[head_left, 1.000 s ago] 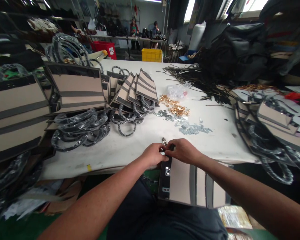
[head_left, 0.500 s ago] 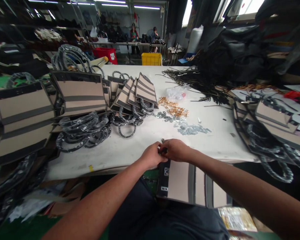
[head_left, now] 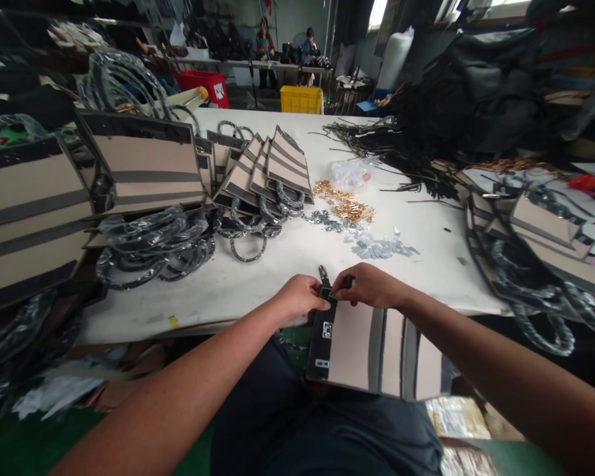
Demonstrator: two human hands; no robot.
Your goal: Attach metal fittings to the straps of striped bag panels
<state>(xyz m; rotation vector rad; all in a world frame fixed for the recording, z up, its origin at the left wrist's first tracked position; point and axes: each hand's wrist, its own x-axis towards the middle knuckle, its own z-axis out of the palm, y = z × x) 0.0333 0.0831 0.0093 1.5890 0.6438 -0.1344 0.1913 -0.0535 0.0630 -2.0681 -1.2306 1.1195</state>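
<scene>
The striped bag [head_left: 377,347] lies flat across the person's lap, its black top band pushed against the near edge of the white table [head_left: 287,264]. It is beige with grey stripes, bound in black, and two small metal plates sit on the band. At that band, the left hand [head_left: 300,297] and the right hand [head_left: 369,285] meet, fingers pinched on a small metal clasp [head_left: 323,274] that sticks up just beyond them; how firmly each grips it cannot be told.

Straight beyond the hands, the tabletop is bare for a stretch. Further out lie grey metal pieces [head_left: 379,248], then gold fittings [head_left: 344,206] and a clear plastic bag [head_left: 352,173]. Out to the left of the left hand, wrapped handles [head_left: 153,248] crowd the surface, with a fan of finished bags [head_left: 262,175] behind them and larger bags [head_left: 34,211] overhanging the left edge. Right of the right hand, another bag pile [head_left: 540,244] spills past the table's right edge.
</scene>
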